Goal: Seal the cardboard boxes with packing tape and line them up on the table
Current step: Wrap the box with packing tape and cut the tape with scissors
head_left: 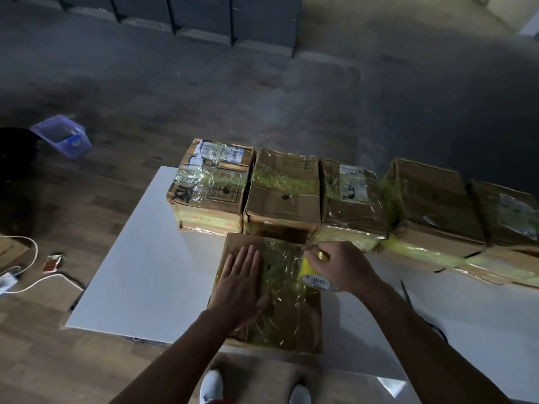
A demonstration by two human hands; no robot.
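Observation:
A cardboard box (pixel 288 322) lies at the front of the white table (pixel 145 272), its top covered with shiny yellowish tape. My left hand (pixel 240 284) presses flat on the box's left half, fingers straight. My right hand (pixel 341 266) grips a roll of packing tape (pixel 316 277) at the box's right edge, the roll partly hidden under the fingers. Behind it, several taped cardboard boxes (pixel 283 188) stand side by side in a row along the table's far edge.
A dark thin tool (pixel 407 293), perhaps scissors, lies on the table right of my right arm. On the wooden floor to the left are a purple plastic bin (pixel 62 135), a white cable (pixel 32 258) and a small packet (pixel 52 262). Dark shelving (pixel 204 18) stands far behind.

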